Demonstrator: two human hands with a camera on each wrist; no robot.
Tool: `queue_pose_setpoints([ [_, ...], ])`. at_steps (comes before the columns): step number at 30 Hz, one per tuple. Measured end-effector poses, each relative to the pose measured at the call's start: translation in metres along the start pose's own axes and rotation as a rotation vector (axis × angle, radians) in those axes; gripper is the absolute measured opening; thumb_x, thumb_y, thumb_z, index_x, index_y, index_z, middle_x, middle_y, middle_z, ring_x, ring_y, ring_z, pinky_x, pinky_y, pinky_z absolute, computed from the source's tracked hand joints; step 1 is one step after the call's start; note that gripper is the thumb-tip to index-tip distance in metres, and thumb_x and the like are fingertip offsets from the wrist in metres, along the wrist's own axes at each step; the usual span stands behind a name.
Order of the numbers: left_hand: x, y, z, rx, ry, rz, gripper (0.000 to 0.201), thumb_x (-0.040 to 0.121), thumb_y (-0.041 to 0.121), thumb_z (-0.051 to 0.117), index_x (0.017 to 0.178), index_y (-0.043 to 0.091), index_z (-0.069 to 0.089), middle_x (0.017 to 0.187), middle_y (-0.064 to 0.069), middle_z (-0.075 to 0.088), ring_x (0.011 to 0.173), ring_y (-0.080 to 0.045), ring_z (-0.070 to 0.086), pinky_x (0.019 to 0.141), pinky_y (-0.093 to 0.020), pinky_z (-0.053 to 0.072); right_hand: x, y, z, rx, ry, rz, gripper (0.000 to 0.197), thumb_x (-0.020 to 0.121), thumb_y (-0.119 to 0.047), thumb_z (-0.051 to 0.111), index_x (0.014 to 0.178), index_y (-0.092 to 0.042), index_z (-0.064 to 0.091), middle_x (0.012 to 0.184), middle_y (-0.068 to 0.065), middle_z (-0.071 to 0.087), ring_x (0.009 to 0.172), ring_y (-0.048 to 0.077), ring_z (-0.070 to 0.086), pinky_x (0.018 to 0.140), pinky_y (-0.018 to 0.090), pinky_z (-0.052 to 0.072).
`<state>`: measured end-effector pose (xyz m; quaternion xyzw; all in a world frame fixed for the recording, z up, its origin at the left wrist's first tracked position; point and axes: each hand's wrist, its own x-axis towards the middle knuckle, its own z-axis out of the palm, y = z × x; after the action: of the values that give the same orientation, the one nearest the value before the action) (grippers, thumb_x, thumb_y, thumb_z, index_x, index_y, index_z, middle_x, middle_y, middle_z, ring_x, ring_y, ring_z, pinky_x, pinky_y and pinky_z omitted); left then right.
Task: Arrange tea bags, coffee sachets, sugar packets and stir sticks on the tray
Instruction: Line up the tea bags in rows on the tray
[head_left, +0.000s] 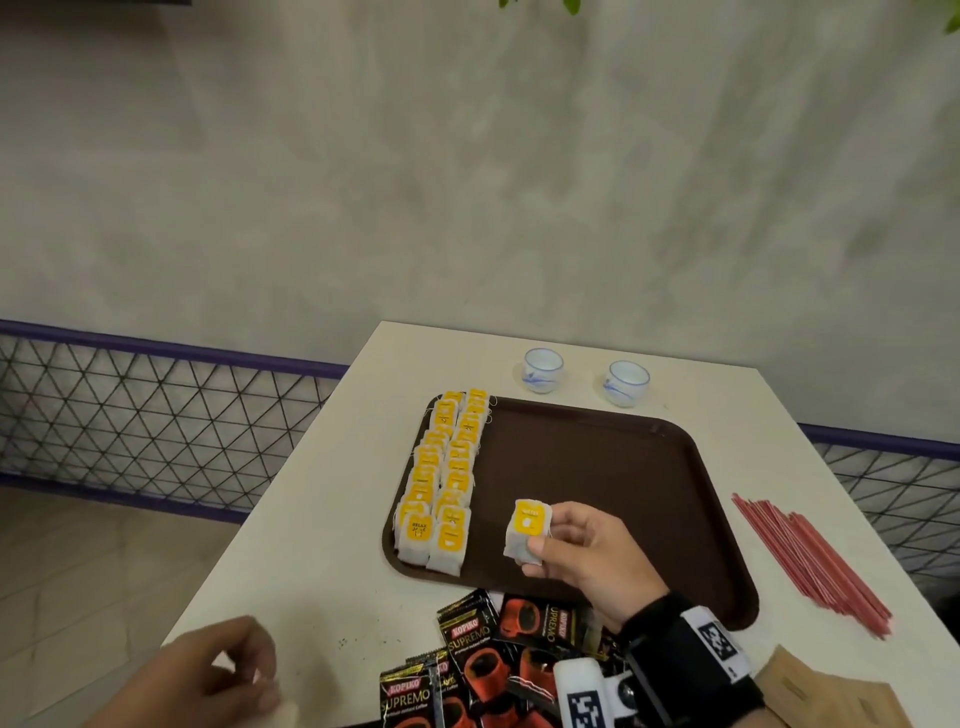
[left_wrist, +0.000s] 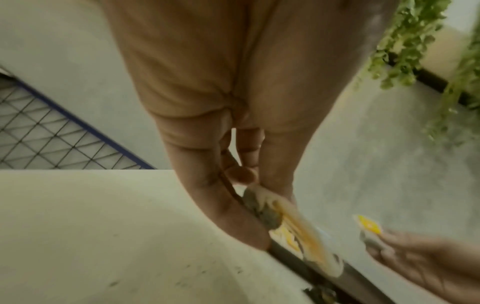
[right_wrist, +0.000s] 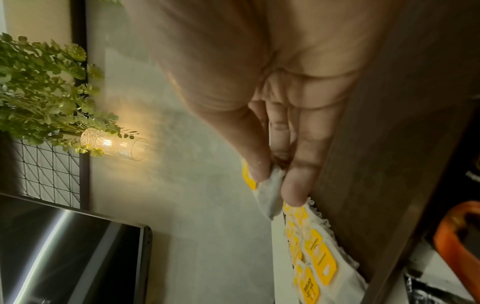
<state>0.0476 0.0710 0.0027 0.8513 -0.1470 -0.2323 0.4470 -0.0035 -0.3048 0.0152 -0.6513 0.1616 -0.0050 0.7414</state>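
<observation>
right hand (head_left: 582, 551) pinching soft papery tea bag (head_left: 529, 531)

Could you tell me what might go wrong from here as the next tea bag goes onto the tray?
1. The right hand only pinches the tea bag above the tray; it could slip and land askew.
2. Setting it down could nudge the overlapping rows of tea bags.
3. The right wrist hovers over the coffee sachets at the table's near edge and may brush them off.
</observation>
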Motion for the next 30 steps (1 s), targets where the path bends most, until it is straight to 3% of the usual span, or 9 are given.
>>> queue_pose_setpoints([
  [4,0.005,0.035,0.015,-0.1,-0.015,-0.044,0.032,0.057,0.007,0.089,0.081,0.024,0.077,0.089,-0.006,0.067,0.069,-0.023,0.07,0.066,-0.018,0.054,0.008,0.001,-0.005,-0.031,0.03,0.021,0.01,0.083,0.007,0.066,0.093,0.005,0.065,0.1,0.023,0.066,0.087,0.028,0.072,0.069,0.03,0.059],
  [8,0.016,0.055,0.018,-0.1,-0.081,-0.022,0.058,0.031,0.061,0.087,0.075,0.026,0.076,0.092,0.007,0.074,0.078,-0.008,0.071,0.072,-0.009,0.051,0.035,-0.01,-0.01,-0.231,0.056,0.024,0.008,0.084,0.0,0.069,0.085,-0.008,0.067,0.089,0.016,0.069,0.079,0.022,0.068,0.065,0.028,0.056],
  [11,0.037,0.053,0.016,-0.091,0.004,0.01,0.072,0.024,0.075,0.079,0.067,0.018,0.072,0.092,0.007,0.074,0.079,-0.009,0.07,0.074,-0.012,0.052,0.071,-0.019,-0.015,-0.387,0.123,-0.007,0.012,0.082,-0.005,0.073,0.08,-0.015,0.066,0.079,0.006,0.067,0.069,0.014,0.059,0.053,0.021,0.045],
  [16,0.055,0.057,0.017,-0.173,-0.008,0.055,0.062,0.026,0.066,0.086,0.056,0.019,0.057,0.056,0.0,0.047,0.046,-0.013,0.043,0.046,-0.016,0.035,0.131,-0.02,-0.018,-0.446,0.174,0.035,0.014,0.083,-0.006,0.071,0.079,-0.016,0.063,0.072,0.007,0.063,0.054,0.01,0.05,0.045,0.017,0.04],
  [20,0.069,0.044,0.014,-0.164,-0.024,0.112,0.054,0.035,0.066,0.084,0.058,0.024,0.059,0.057,-0.001,0.047,0.052,-0.01,0.041,0.051,-0.017,0.03,0.17,-0.018,-0.021,-0.475,0.248,0.088,0.009,0.086,-0.006,0.069,0.083,-0.012,0.062,0.065,0.006,0.058,0.05,0.01,0.047,0.041,0.017,0.04],
  [22,0.069,0.035,0.015,-0.208,-0.034,0.109,0.04,0.044,0.046,0.088,0.06,0.021,0.061,0.057,-0.001,0.05,0.053,-0.01,0.044,0.052,-0.015,0.032,0.186,-0.014,-0.019,-0.46,0.279,0.117,0.007,0.087,-0.004,0.067,0.089,-0.008,0.062,0.061,0.006,0.057,0.049,0.012,0.048,0.04,0.017,0.04],
  [24,0.073,0.028,0.015,-0.258,0.007,0.109,0.022,0.047,0.032,0.079,0.056,0.016,0.066,0.057,-0.006,0.058,0.052,-0.012,0.052,0.053,-0.014,0.038,0.203,-0.012,-0.019,-0.442,0.316,0.14,0.008,0.087,-0.002,0.066,0.094,-0.004,0.062,0.059,0.008,0.056,0.048,0.014,0.049,0.039,0.019,0.041],
  [26,0.083,0.013,0.01,-0.339,0.065,0.108,0.03,0.042,0.04,0.062,0.052,0.013,0.072,0.06,-0.011,0.065,0.053,-0.013,0.059,0.056,-0.016,0.041,0.22,-0.013,-0.019,-0.42,0.349,0.152,0.009,0.088,0.001,0.064,0.095,-0.003,0.061,0.058,0.009,0.055,0.048,0.016,0.048,0.036,0.019,0.04],
  [30,0.095,-0.003,0.001,-0.438,-0.005,0.216,0.029,0.071,0.041,0.048,0.077,0.025,0.072,0.078,0.009,0.07,0.075,-0.004,0.065,0.068,-0.01,0.045,0.248,-0.013,-0.016,-0.37,0.4,0.145,0.015,0.087,0.007,0.06,0.091,-0.007,0.056,0.059,0.01,0.054,0.044,0.016,0.047,0.032,0.016,0.038],
])
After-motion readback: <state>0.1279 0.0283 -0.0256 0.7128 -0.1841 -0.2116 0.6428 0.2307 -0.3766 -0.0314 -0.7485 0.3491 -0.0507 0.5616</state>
